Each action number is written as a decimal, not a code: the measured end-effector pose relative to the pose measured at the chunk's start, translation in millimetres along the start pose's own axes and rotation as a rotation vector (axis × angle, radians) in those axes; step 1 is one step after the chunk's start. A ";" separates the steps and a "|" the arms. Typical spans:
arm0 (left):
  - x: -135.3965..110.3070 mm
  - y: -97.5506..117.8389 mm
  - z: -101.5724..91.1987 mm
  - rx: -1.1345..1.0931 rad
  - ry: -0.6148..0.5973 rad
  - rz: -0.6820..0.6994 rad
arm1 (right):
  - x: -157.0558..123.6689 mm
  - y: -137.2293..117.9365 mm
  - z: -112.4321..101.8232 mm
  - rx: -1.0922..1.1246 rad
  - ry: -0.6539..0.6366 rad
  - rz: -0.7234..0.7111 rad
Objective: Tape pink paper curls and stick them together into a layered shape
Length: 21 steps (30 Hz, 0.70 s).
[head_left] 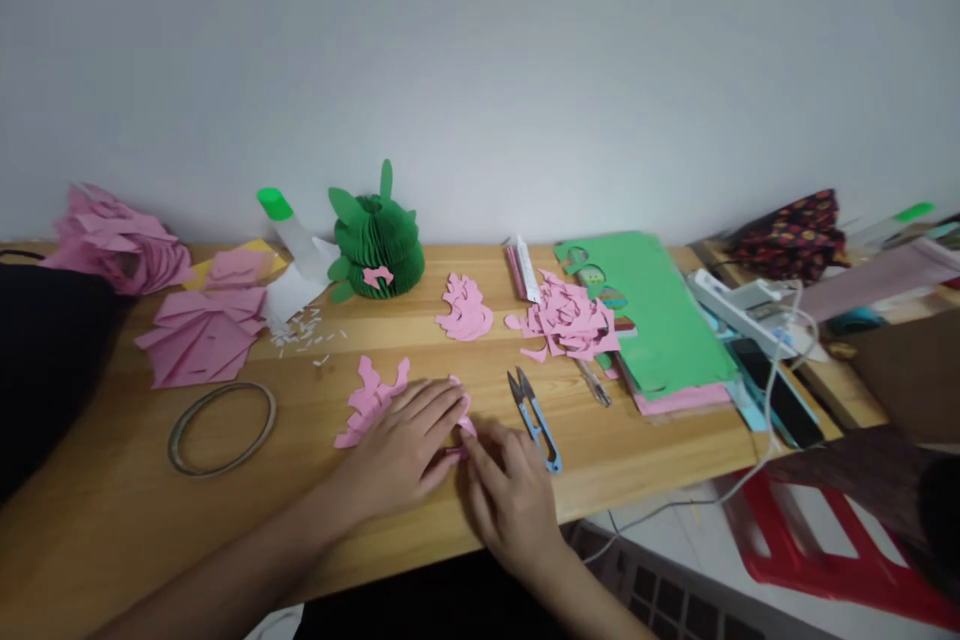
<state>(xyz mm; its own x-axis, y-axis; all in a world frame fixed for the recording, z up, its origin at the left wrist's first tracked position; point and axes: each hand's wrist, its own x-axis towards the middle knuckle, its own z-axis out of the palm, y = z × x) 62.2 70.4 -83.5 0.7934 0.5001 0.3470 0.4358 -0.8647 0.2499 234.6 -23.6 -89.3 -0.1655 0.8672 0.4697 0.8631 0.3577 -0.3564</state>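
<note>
My left hand [409,440] lies flat on the wooden table, fingers stretched out over pink paper cutouts. Some wavy-edged pink cutouts [367,400] stick out to the left of it. At its fingertips, my right hand [514,490] pinches the edge of a small pink paper cutout [466,417], most of which the hands cover. Blue thread snips [538,425] rest just right of my right hand. Beyond the hands lies a small stack of pink cutouts [463,308]. A round green pleated paper piece with leaves [379,245] stands behind, a pink cutout on its front.
Pink paper scraps [570,315] and a green paper sheet [660,310] lie to the right, near a power strip [742,313] and its white cable. On the left are a tape roll [222,428], folded pink paper [206,335], white slivers and a green-capped glue stick [289,230].
</note>
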 end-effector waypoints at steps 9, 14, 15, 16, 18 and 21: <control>-0.3 0.4 3.6 -0.003 -0.009 -0.001 | 1.7 -2.9 -0.2 -0.170 0.017 -0.038; 0.0 1.2 3.2 -0.036 -0.040 -0.019 | 2.9 -5.5 1.3 -0.237 0.016 -0.061; 0.3 1.8 2.5 -0.042 -0.044 -0.026 | 3.3 -5.9 2.2 -0.250 0.016 -0.070; 0.8 2.5 1.8 -0.043 -0.045 -0.032 | 3.7 -6.1 3.3 -0.257 0.020 -0.084; 1.6 3.5 0.0 -0.024 -0.048 -0.037 | 4.2 -5.1 5.1 -0.242 0.043 -0.113; 2.3 3.5 -2.3 0.022 -0.051 -0.038 | 4.2 -0.3 7.1 -0.139 0.085 -0.132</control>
<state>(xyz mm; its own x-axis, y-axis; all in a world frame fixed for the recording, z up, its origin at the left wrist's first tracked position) 64.6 68.6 -79.7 0.7963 0.5303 0.2909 0.4748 -0.8460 0.2424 230.2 -17.6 -92.9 -0.2461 0.7815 0.5734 0.8951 0.4101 -0.1748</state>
